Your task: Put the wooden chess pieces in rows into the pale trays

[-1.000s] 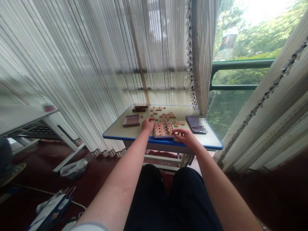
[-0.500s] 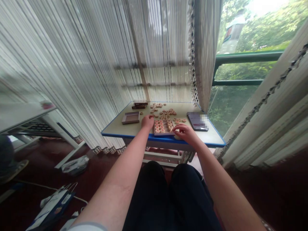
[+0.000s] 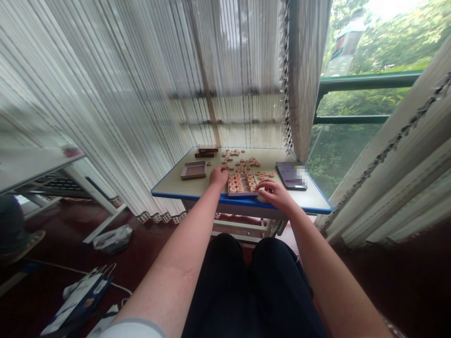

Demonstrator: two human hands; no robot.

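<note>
A shallow open box (image 3: 243, 195) at the table's front edge holds rows of round wooden Chinese chess pieces (image 3: 239, 183), red-marked on the left and dark-marked on the right. Between these columns, part of the box floor shows. My left hand (image 3: 219, 175) rests at the box's left rear corner, fingers curled together; what lies in them, if anything, is hidden. By the right front corner, my right hand (image 3: 275, 192) has its fingers slightly apart, fingertips at the box's edge beside the last dark-marked piece. Loose chess pieces (image 3: 247, 164) lie scattered behind the box.
An empty box lid or tray (image 3: 193, 170) lies at the left of the table (image 3: 169, 187). Dark narrow boxes (image 3: 206, 152) are stacked behind it. A tablet or phone (image 3: 291, 176) lies at the right. String curtains (image 3: 141, 84) hang behind the table.
The view has shifted slightly. My right fingertips have drawn a little away from the piece in the box's front right corner, which shows more fully now. My left hand stays at the box's left side.
</note>
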